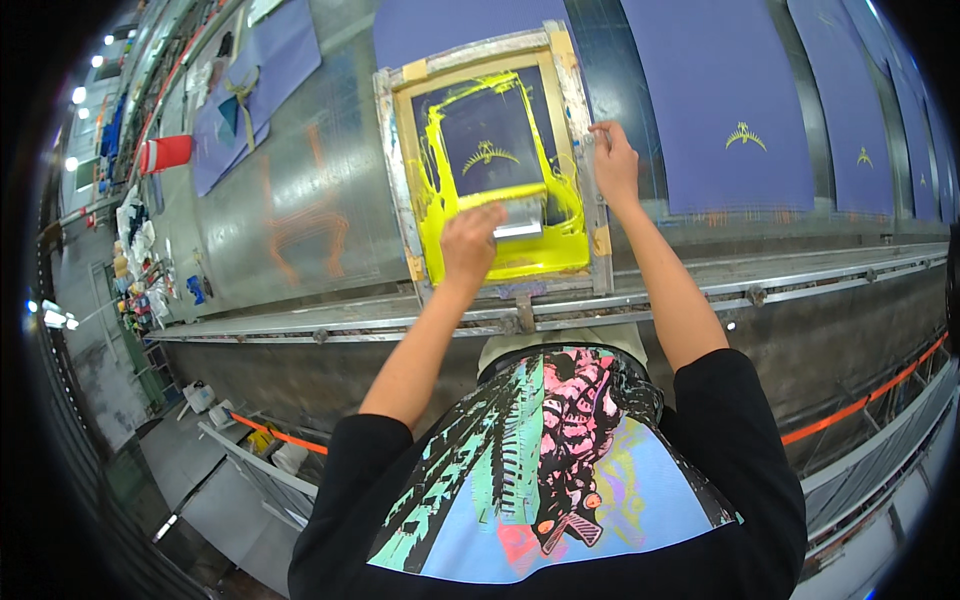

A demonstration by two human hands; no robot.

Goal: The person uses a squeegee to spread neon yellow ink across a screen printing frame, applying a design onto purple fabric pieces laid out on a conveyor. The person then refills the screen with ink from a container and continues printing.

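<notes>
Head view: the squeegee [512, 212] is clamped in the left hand [470, 243] grip, low inside the yellow-inked screen frame [400, 190], whose right rail is pinned by the closed right hand [615, 160], presumably to prevent shifting on the surface [300, 200].

The person wears a black short-sleeved T-shirt [560, 480]. Its front carries a large printed graphic in light blue, mint green, pink and black, with small orange and yellow accents. Both forearms are bare. The 2 hands, left hand [470, 243] and right hand [615, 165], are ungloved.
</notes>
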